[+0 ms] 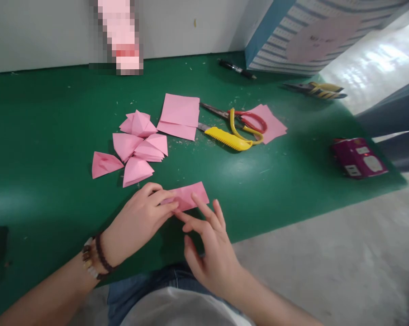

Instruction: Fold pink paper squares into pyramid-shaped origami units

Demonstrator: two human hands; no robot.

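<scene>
A folded strip of pink paper [191, 196] lies on the green table in front of me. My left hand [140, 213] is closed over its left end, the bent fingertips pressing on it. My right hand [207, 235] has its fingers spread; its index fingertip meets the paper's lower edge by the left fingertips, and another finger rests on the paper. Several folded pink paper pieces [138, 172] lie in a cluster just beyond my left hand. Farther off is a small stack of pink paper squares [180, 110].
Scissors [248, 122] with red and yellow handles lie over more pink sheets [274, 124], beside a yellow utility knife [228, 138]. A pen [236, 69], pliers [316, 89], a purple box [359, 157] and a striped carton [292, 40] are around the far and right sides.
</scene>
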